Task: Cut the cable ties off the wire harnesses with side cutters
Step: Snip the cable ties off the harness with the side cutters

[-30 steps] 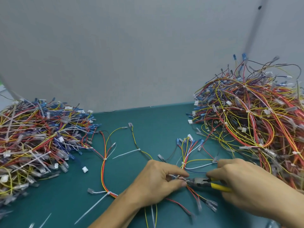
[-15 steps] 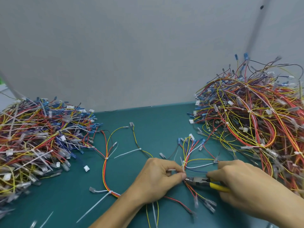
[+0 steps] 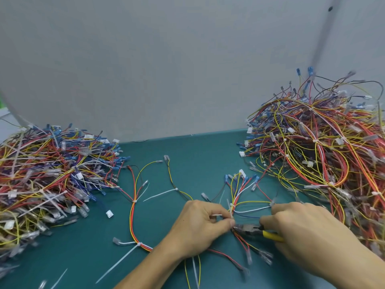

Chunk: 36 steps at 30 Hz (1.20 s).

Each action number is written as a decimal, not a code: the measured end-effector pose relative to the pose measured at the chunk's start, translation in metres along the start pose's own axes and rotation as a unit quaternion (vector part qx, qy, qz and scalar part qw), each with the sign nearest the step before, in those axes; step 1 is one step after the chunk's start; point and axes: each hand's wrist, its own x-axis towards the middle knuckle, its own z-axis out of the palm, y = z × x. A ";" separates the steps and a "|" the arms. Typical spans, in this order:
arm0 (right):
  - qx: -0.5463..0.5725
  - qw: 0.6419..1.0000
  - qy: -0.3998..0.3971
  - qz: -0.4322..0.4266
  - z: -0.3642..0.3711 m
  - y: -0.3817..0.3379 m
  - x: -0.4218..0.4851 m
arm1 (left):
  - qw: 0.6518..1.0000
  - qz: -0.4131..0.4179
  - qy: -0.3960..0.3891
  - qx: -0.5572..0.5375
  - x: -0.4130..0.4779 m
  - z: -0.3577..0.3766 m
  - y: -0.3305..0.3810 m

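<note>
A wire harness point(image 3: 239, 190) of red, yellow, white and blue wires lies on the green table point(image 3: 198, 155) in front of me. My left hand point(image 3: 198, 228) pinches its bundle beside a white cable tie point(image 3: 230, 207). My right hand point(image 3: 308, 232) grips the yellow-handled side cutters point(image 3: 253, 230), whose dark jaws point left and meet the wires right at my left thumb tip. A second branch of the harness point(image 3: 134, 205) with white ties lies to the left.
A tall heap of tied harnesses point(image 3: 325, 155) fills the right side. A lower heap of harnesses point(image 3: 48, 176) covers the left. Loose white tie pieces point(image 3: 116, 265) lie near the front edge. A grey wall stands behind the table.
My left hand shifted its pinch slightly and the tie tail now stands up above my thumb. The cutters stay at the bundle; my right hand barely moved.
</note>
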 end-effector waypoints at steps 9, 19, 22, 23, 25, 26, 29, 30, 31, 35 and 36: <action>0.009 1.000 -0.006 0.002 0.002 0.000 0.002 | 1.000 -0.001 0.005 -0.017 0.000 0.000 -0.004; 0.068 0.997 0.031 0.029 0.007 0.010 0.007 | 0.973 -0.086 0.030 -0.212 0.004 -0.008 -0.008; 0.134 0.987 0.078 0.042 0.008 0.015 0.007 | 0.926 -0.122 0.037 -0.355 0.004 -0.016 -0.008; 0.160 0.982 0.091 0.044 0.008 0.014 0.007 | 0.907 -0.134 0.035 -0.398 0.004 -0.018 -0.008; 0.210 0.971 0.103 0.043 0.008 0.011 0.007 | 0.877 -0.154 0.036 -0.453 0.003 -0.022 -0.010; 0.224 0.969 0.101 0.039 0.008 0.009 0.006 | 0.868 -0.160 0.039 -0.468 0.003 -0.023 -0.011; 0.224 0.970 0.089 0.011 0.007 0.007 0.007 | 0.848 -0.158 0.039 -0.504 0.004 -0.025 -0.013; 0.215 0.973 0.086 0.001 0.007 0.007 0.007 | 0.843 -0.152 0.034 -0.515 0.003 -0.026 -0.013; 0.207 0.975 0.084 -0.007 0.007 0.006 0.007 | 0.838 -0.144 0.027 -0.525 0.002 -0.026 -0.013; 0.193 0.977 0.084 -0.012 0.006 0.005 0.009 | 0.819 -0.116 0.003 -0.561 -0.001 -0.028 -0.017; 0.198 0.976 0.086 -0.011 0.006 0.005 0.009 | 0.816 -0.111 0.002 -0.568 -0.001 -0.029 -0.017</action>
